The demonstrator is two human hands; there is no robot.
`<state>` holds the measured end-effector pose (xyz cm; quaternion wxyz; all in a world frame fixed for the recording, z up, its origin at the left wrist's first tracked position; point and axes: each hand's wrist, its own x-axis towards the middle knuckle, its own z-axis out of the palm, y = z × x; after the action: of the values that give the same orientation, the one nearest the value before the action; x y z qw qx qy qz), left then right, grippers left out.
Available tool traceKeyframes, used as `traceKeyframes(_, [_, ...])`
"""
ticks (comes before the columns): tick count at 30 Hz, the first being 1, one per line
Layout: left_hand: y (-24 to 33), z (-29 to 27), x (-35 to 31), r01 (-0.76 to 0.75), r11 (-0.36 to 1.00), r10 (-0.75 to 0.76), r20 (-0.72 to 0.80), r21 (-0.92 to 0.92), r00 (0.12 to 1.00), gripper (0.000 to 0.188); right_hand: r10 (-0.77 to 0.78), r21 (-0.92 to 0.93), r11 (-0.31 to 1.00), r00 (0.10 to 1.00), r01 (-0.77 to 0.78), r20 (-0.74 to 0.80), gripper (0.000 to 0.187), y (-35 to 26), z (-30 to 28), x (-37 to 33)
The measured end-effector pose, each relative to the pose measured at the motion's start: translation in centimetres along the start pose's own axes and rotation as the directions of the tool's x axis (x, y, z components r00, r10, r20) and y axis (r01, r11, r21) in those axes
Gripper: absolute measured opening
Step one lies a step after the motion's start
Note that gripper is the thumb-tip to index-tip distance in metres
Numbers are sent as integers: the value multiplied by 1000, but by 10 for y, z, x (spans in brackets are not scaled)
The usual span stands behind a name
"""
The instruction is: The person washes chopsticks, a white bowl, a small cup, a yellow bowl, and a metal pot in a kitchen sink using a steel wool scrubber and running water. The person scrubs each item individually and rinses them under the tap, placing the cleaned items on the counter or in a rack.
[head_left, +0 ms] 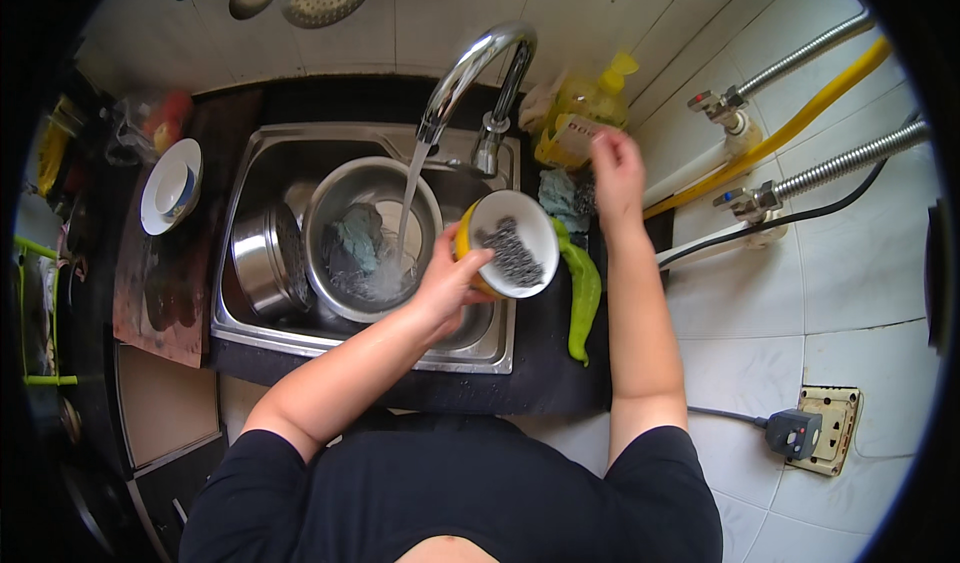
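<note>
My left hand [447, 285] grips a small bowl [541, 233], yellow outside and white inside, tilted beside the basin. Inside the bowl lies a grey steel wool scrubber [513, 253]. My right hand [618, 170] is raised at the back right, fingers curled together in front of a yellow dish soap bottle [590, 103]. Whether anything is between those fingers cannot be made out. Water runs from the chrome faucet [478, 58] into a round metal basin [325, 213] in the sink, where a grey-green cloth [357, 235] lies in the water.
A steel pot [262, 260] leans on its side in the sink [360, 348], left of the basin. A green pepper [582, 293] and a grey-blue cloth [562, 195] lie on the right counter. At left, a white plate [150, 203] holding a small bowl stands on a wooden board [160, 333].
</note>
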<state>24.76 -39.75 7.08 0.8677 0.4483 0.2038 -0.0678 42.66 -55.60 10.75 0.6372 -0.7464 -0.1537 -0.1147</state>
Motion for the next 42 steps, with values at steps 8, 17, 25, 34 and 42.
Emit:
traceKeyframes(8, [62,95,77,-102,992,110,114,-74,987,66,289,-9,957,953,-291,-88,46,27,-16,169])
traceKeyframes(17, [71,103,112,-38,994,51,125,-107,991,61,188,-178,965,982,-191,-35,50,21,-14,153])
traceKeyframes(25, [61,67,80,-2,990,23,148,-141,989,41,-380,-758,650,886,51,-266,34,-20,-1,111])
traceKeyframes(34, [-4,-62,11,-17,1000,16,-68,-18,998,63,121,-474,796,669,376,733,41,9,82,-120])
traceKeyframes(42, [6,-125,1,-85,995,94,-247,50,964,60,-125,-146,402,212,904,969,49,24,129,-129])
